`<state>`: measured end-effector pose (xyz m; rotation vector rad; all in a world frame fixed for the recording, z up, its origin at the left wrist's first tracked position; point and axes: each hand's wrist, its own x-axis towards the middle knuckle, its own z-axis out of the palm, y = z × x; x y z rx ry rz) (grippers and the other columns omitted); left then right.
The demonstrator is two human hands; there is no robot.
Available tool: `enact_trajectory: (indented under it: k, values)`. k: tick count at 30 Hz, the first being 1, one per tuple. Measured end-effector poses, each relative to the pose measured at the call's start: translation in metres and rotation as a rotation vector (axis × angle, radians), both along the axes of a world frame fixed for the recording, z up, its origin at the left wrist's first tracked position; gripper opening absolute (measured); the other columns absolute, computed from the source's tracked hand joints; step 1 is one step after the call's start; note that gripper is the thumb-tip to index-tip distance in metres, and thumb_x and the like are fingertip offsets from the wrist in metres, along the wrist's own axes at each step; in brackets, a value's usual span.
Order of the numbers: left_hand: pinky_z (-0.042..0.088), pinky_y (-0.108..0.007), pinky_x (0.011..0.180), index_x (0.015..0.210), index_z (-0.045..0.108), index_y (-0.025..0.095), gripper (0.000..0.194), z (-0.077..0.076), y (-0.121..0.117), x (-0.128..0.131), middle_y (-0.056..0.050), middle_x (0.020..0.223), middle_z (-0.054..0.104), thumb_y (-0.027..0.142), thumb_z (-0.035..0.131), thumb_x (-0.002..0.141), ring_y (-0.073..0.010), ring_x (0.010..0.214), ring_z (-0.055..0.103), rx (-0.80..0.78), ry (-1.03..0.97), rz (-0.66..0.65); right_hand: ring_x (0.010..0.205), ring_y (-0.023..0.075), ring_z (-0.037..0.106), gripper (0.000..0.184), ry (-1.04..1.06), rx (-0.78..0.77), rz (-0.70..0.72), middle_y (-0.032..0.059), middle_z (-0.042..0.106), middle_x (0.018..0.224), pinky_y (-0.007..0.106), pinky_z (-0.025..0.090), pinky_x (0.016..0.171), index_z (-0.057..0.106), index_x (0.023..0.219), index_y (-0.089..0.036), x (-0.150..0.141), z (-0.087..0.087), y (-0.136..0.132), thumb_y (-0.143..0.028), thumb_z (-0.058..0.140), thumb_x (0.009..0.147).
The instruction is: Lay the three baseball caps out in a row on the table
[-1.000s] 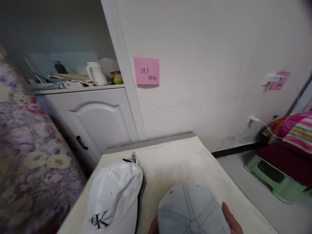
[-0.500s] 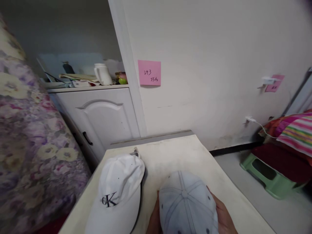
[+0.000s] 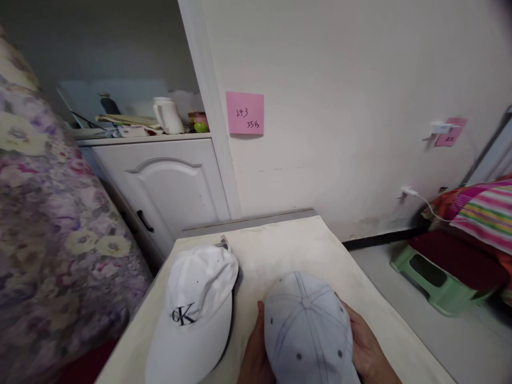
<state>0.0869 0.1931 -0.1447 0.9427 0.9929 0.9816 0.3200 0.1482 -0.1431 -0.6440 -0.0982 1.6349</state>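
A pale blue baseball cap (image 3: 308, 330) is held between my two hands over the near part of the table, its crown and top button turned up toward me. My left hand (image 3: 256, 349) grips its left side, with the fingers partly hidden by the cap. On the opposite side, my right hand (image 3: 366, 344) is closed on the cap's edge, its fingertips tucked behind the fabric. A white baseball cap (image 3: 200, 314) with black "CK" lettering lies to the left on the table, brim toward me, touched by neither hand.
The cream tabletop (image 3: 276, 250) reaches to the wall. A floral curtain (image 3: 60, 240) hangs at left beside a white cabinet (image 3: 168, 186) with a white jug (image 3: 168, 114) on top. A green stool (image 3: 436, 288) with a dark red top stands on the floor at right.
The view has tilted down slightly. The pale blue cap has turned a little in my hands, and more of its near eyelets and of both hands shows.
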Motion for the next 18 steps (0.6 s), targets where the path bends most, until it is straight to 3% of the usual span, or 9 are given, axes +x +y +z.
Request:
enact_trajectory:
  k: [3,8,12,16,18]
  values:
    - [0.005,-0.033,0.128,0.142,0.059,0.028,0.074,-0.005,-0.007,0.007,-0.003,0.16,0.044,0.019,0.085,0.074,-0.0254,0.155,0.026,0.162,0.135,0.137,0.119,0.0347,0.069,0.037,-0.003,0.004,0.012,0.0152,0.082,0.111,0.053,0.048,0.108,0.08,0.104,-0.014,0.001,-0.002,-0.003,-0.043,0.077,0.081]
    - [0.014,-0.034,0.127,0.138,0.063,0.025,0.073,-0.01,-0.007,0.009,-0.006,0.157,0.049,0.018,0.087,0.07,-0.0283,0.153,0.03,0.234,0.095,0.155,0.12,0.0367,0.068,0.04,-0.014,0.031,0.023,0.015,0.083,0.107,0.054,0.048,0.109,0.083,0.096,-0.017,0.001,-0.003,-0.027,-0.054,0.074,0.081]
    - [0.01,-0.035,0.128,0.138,0.063,0.021,0.071,-0.011,-0.003,0.007,-0.008,0.157,0.049,0.019,0.086,0.071,-0.0295,0.153,0.031,0.235,0.074,0.175,0.123,0.0369,0.067,0.041,-0.06,0.046,0.066,0.0148,0.083,0.109,0.054,0.048,0.109,0.082,0.103,-0.017,0.0,-0.011,-0.05,-0.051,0.075,0.081]
    - [0.006,-0.039,0.128,0.14,0.061,0.016,0.077,-0.002,0.001,0.0,-0.013,0.16,0.045,0.024,0.09,0.069,-0.0325,0.154,0.026,0.155,0.071,0.056,0.123,0.0387,0.066,0.047,-0.103,0.066,0.017,0.0146,0.082,0.113,0.054,0.05,0.107,0.081,0.106,-0.019,-0.005,-0.012,-0.057,-0.051,0.083,0.072]
    - [0.008,-0.039,0.128,0.138,0.063,0.015,0.073,0.008,-0.002,-0.003,-0.013,0.157,0.05,0.028,0.088,0.071,-0.033,0.154,0.028,0.142,0.029,-0.035,0.123,0.0387,0.066,0.045,-0.098,0.075,-0.012,0.0137,0.082,0.113,0.054,0.051,0.106,0.082,0.103,-0.019,-0.008,-0.008,-0.057,-0.051,0.083,0.071]
